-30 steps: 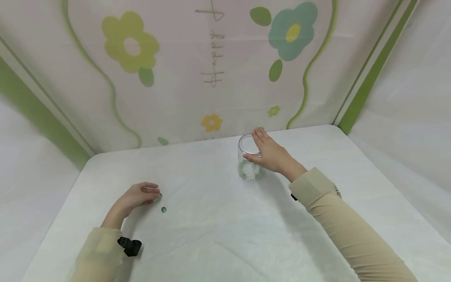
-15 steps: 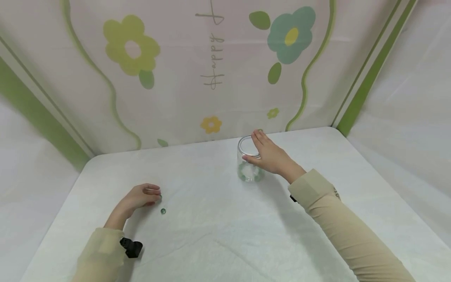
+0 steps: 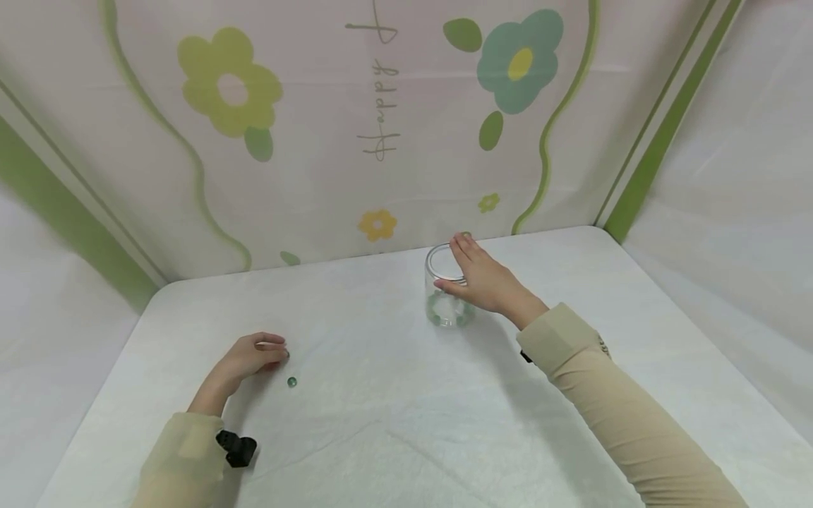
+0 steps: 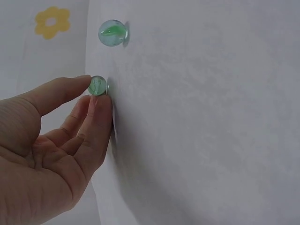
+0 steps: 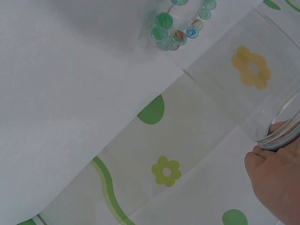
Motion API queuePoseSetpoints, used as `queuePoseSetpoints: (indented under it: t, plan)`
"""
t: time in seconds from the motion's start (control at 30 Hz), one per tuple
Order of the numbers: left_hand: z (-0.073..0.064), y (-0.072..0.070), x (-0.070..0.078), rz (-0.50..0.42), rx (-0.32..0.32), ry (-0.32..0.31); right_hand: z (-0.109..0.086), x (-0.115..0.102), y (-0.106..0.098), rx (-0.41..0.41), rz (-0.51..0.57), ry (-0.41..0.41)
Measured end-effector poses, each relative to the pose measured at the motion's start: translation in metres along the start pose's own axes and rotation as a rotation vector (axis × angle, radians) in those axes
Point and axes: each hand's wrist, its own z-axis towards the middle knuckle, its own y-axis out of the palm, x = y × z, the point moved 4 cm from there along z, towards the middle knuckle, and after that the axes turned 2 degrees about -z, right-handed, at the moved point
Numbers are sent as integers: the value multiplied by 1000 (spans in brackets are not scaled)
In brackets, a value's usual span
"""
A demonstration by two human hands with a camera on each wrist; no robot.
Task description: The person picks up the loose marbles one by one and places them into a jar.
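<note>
In the left wrist view, my left hand (image 4: 61, 136) pinches a clear glass marble (image 4: 97, 86) with a green swirl between thumb and fingertip, close to the white tabletop. Another green-swirled marble (image 3: 292, 382) lies loose on the cloth beside that hand. Toward the back, right of centre, stands an upright, uncapped glass jar (image 3: 433, 289) with a metallic-looking rim. Several marbles (image 5: 164, 21), green, blue and reddish, lie around its bottom. My right hand (image 3: 488, 281) holds the jar at its rim from the right, thumb at the front and fingers toward the back.
The white-covered table (image 3: 381, 451) meets a flower-printed curtain (image 3: 317, 183) behind the jar. White cloth walls (image 3: 730, 226) rise at both sides. A small black camera (image 3: 238, 449) sits on the left wrist.
The left fingers have closed on the marble, which now shows less between them in the head view. The right hand and the jar have stayed in place.
</note>
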Motion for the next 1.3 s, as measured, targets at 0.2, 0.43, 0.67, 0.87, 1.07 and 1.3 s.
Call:
queuePoseSetpoints:
  t: [0.2, 0.43, 0.67, 0.87, 1.07, 1.3]
  plan:
    - [-1, -1, 4, -25, -8, -15, 1, 1, 1, 3, -2, 2]
    - [4, 2, 12, -165, -48, -1, 0, -2, -1, 3, 7, 8]
    - [10, 7, 35, -392, -101, 52, 0, -3, 0, 3, 18, 11]
    - [16, 16, 68, -575, -136, 87, 2, -3, 1, 10, -3, 4]
    - [18, 31, 106, -757, -167, 122, 3, -4, 2, -3, -5, 2]
    - [22, 54, 152, -844, -144, 128, 2, -4, -1, -13, -4, 6]
